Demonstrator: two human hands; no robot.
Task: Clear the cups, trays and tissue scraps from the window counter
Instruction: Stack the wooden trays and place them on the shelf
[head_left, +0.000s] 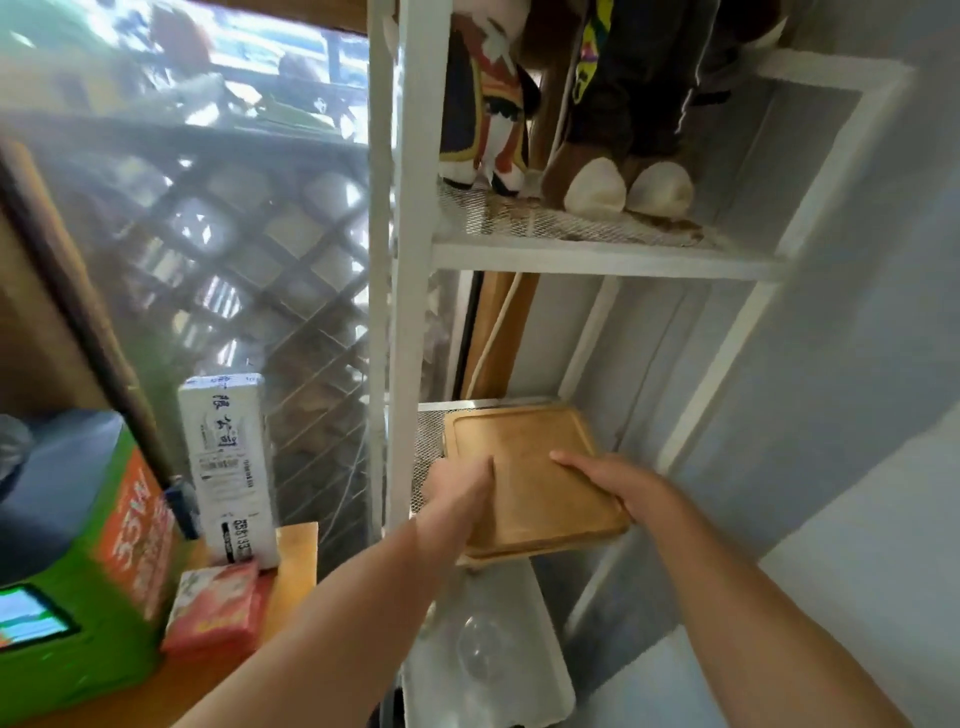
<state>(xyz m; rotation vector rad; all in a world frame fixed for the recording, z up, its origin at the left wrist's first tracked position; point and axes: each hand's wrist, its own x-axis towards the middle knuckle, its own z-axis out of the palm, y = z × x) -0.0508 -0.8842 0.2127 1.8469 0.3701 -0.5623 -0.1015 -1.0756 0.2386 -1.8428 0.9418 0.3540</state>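
Both hands on the trays now: left hand clamped on the near-left edge, right hand gripping the right edge. The wooden stack sits on the white rack's mesh shelf, near end overhanging the front.

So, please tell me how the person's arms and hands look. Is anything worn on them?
Both forearms are bare as far as the picture shows: no sleeves are visible. The left hand and the right hand have no gloves, and I see no watch, ring or bracelet.
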